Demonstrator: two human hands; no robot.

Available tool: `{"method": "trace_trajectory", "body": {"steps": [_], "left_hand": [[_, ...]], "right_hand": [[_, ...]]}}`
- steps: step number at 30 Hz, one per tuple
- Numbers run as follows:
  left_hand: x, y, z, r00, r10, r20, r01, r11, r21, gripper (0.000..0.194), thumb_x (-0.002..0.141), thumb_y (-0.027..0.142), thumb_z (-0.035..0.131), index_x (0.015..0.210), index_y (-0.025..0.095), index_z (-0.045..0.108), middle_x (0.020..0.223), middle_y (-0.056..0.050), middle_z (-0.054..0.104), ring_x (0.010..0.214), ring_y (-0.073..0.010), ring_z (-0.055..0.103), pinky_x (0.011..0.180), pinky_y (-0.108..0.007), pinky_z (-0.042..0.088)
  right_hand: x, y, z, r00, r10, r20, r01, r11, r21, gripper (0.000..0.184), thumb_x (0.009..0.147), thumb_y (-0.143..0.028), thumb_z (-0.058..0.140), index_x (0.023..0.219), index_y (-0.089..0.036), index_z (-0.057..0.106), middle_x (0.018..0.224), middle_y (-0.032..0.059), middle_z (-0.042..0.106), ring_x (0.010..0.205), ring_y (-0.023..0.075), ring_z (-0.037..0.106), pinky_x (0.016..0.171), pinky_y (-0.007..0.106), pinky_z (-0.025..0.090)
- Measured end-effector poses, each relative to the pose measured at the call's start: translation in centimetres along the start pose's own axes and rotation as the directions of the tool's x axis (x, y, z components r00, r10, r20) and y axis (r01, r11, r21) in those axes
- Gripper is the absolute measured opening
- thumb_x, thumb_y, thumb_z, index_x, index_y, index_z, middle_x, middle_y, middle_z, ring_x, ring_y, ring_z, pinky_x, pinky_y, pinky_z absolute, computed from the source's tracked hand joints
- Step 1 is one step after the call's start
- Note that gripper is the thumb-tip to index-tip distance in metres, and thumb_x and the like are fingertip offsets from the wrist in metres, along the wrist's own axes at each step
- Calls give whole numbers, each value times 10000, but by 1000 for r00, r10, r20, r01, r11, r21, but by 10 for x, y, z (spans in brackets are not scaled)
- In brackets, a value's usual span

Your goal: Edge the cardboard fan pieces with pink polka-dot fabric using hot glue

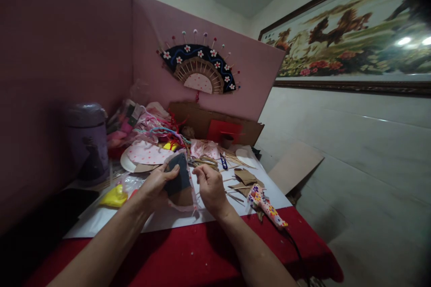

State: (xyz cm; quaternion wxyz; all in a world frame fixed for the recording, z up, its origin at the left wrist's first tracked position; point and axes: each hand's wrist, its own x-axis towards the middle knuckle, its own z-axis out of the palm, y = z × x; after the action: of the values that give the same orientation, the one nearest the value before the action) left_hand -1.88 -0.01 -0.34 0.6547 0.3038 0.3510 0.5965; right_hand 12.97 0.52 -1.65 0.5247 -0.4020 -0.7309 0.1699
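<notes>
My left hand (160, 186) grips a cardboard piece (180, 196) by its left side, thumb on top. Its upper part is dark grey and its lower part bare brown. Pale pink fabric with spots shows around its edges. Just to the right, my right hand (210, 186) is closed, its thumb and forefinger curled together by the piece's edge. Whatever the fingers may hold is hidden or too small to name. Behind them on white paper lie a blue utility knife (224, 161) and brown cardboard scraps (245, 177).
A flower-patterned glue gun (267, 206) lies at the right, its cord trailing over the red cloth (188, 255). A purple flask (88, 143) stands left, near a yellow packet (114, 196) and pink spotted fabric (148, 153). A decorated fan (200, 69) hangs on the pink board behind.
</notes>
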Motion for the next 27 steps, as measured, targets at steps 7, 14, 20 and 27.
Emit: {"method": "trace_trajectory", "body": {"steps": [7,14,20,27], "left_hand": [[3,-2,-1,999,43,33,-42,999,-28,401,692,39,659,1071,165,617,709,-26,689,555,-141,640,578,-247,549],[4,-4,-3,998,34,51,-33,999,-24,339,694,72,670,1018,165,629,709,-29,682,568,-150,642,600,-269,552],[1,0,-1,999,37,13,-37,999,6,420,689,71,674,1092,158,592,669,-15,671,516,-134,620,508,-216,513],[0,0,0,1000,3,-11,-3,1000,-24,481,696,74,664,1150,195,561,698,-20,687,554,-153,644,576,-264,543]], "right_hand": [[-5,3,4,985,-132,107,163,918,-361,121,848,-193,531,737,-181,576,736,36,598,696,157,552,635,251,369],[-7,0,0,953,-238,185,301,774,-556,170,890,-240,471,770,-171,569,751,57,591,664,161,535,573,259,323],[-13,-15,-1,916,-367,163,374,927,-19,148,886,-243,443,775,-190,524,825,66,587,775,171,552,676,285,408],[2,-19,-16,985,170,-28,-73,559,826,158,819,-338,560,846,-238,440,680,-46,487,402,60,346,318,164,243]]}}
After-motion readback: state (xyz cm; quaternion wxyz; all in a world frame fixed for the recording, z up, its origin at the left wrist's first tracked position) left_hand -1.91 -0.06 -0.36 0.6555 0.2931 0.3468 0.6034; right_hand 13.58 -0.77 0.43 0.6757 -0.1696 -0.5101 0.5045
